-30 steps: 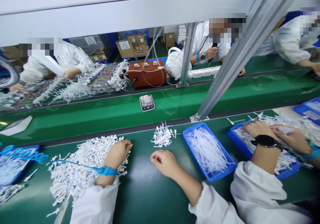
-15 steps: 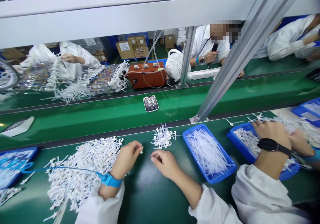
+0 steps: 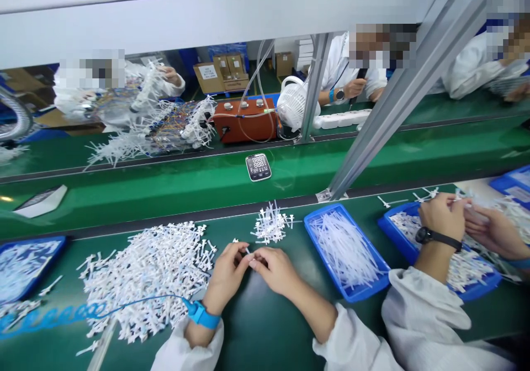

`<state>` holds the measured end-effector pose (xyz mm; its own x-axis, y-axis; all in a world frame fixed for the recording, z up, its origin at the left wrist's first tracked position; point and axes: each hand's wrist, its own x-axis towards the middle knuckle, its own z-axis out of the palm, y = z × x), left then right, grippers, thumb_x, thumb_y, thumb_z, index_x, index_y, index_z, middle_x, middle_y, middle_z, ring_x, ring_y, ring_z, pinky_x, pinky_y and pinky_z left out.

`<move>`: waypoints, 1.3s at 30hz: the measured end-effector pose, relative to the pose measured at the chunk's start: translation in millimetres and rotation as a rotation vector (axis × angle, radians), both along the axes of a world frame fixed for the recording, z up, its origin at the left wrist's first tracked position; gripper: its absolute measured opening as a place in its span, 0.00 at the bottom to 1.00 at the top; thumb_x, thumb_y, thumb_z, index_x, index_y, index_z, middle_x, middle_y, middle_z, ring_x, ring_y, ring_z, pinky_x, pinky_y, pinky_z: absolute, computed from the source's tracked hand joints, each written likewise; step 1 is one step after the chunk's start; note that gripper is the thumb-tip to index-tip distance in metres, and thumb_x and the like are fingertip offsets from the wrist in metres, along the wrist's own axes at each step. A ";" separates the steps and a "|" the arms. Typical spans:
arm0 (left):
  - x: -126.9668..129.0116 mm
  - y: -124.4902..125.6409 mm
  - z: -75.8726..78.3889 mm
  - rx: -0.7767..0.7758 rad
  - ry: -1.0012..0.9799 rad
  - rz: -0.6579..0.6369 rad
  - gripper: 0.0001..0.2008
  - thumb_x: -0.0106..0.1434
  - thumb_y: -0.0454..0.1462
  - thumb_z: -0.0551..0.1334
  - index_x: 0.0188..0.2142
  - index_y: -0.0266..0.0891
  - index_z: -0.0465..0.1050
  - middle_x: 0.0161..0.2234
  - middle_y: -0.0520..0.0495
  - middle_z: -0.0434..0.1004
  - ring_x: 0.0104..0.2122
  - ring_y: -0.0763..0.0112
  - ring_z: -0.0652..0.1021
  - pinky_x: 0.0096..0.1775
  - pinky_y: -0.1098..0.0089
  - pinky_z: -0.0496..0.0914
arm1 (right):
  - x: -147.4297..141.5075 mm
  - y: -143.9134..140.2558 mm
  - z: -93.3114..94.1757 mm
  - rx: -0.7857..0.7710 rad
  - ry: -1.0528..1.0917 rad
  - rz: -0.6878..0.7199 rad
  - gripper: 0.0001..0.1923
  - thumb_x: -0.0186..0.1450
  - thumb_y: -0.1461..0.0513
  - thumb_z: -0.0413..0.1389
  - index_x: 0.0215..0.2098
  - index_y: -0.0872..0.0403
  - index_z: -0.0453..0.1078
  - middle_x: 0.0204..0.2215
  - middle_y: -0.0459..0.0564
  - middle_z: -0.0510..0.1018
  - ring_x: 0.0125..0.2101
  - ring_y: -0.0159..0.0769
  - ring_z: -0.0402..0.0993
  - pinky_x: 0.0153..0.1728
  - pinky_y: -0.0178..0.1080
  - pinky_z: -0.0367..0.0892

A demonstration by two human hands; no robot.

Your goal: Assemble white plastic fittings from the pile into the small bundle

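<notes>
My left hand (image 3: pixel 227 271) is closed in a pinch, with a small white plastic part (image 3: pixel 248 252) showing at its fingertips. My right hand (image 3: pixel 275 270) meets it there, thumb and forefinger closed on the same part; finer detail is hidden by the fingers. Just beyond my hands lies a small cluster of white pieces with thin stems (image 3: pixel 271 224). A wide heap of small white plastic parts (image 3: pixel 144 277) spreads beside my left hand. Right of my right hand stands a blue tray (image 3: pixel 367 295) filled with thin translucent white tubes or strips (image 3: pixel 343 249).
A coiled blue cord (image 3: pixel 74 311) runs from my left wristband (image 3: pixel 202 314). At right, a co-worker's hands (image 3: pixel 443 216) work above another blue tray (image 3: pixel 482 293). A metal post (image 3: pixel 372 117) rises behind the bench. A black display device (image 3: pixel 258 167) lies on the green strip beyond.
My left hand has moved right, bringing the small white part to my right fingertips. The two hands were apart and now touch. The co-worker's hands at right have shifted as well.
</notes>
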<state>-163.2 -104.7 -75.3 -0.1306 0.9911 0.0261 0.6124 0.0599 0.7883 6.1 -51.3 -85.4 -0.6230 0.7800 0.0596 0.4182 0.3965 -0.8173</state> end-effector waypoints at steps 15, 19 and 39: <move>-14.3 -12.7 -5.1 0.032 0.101 -0.058 0.11 0.68 0.42 0.55 0.38 0.43 0.76 0.37 0.47 0.78 0.39 0.66 0.77 0.42 0.66 0.72 | 0.0 -1.0 -5.0 0.013 -0.008 -0.036 0.08 0.65 0.59 0.56 0.40 0.50 0.77 0.29 0.44 0.78 0.29 0.29 0.71 0.33 0.30 0.60; -16.8 -11.4 -2.0 0.019 0.103 -0.108 0.11 0.68 0.42 0.56 0.38 0.43 0.76 0.36 0.48 0.78 0.38 0.67 0.78 0.41 0.67 0.72 | -0.4 -0.5 -7.4 0.019 -0.007 -0.046 0.08 0.65 0.59 0.56 0.38 0.50 0.77 0.28 0.44 0.78 0.29 0.29 0.72 0.33 0.30 0.60; -21.2 -9.5 -2.2 0.010 0.185 -0.114 0.11 0.68 0.43 0.56 0.39 0.43 0.75 0.37 0.48 0.78 0.38 0.67 0.77 0.41 0.67 0.72 | 0.7 -0.9 -9.1 0.101 -0.118 -0.038 0.08 0.64 0.59 0.56 0.38 0.49 0.77 0.28 0.43 0.77 0.28 0.29 0.71 0.32 0.31 0.58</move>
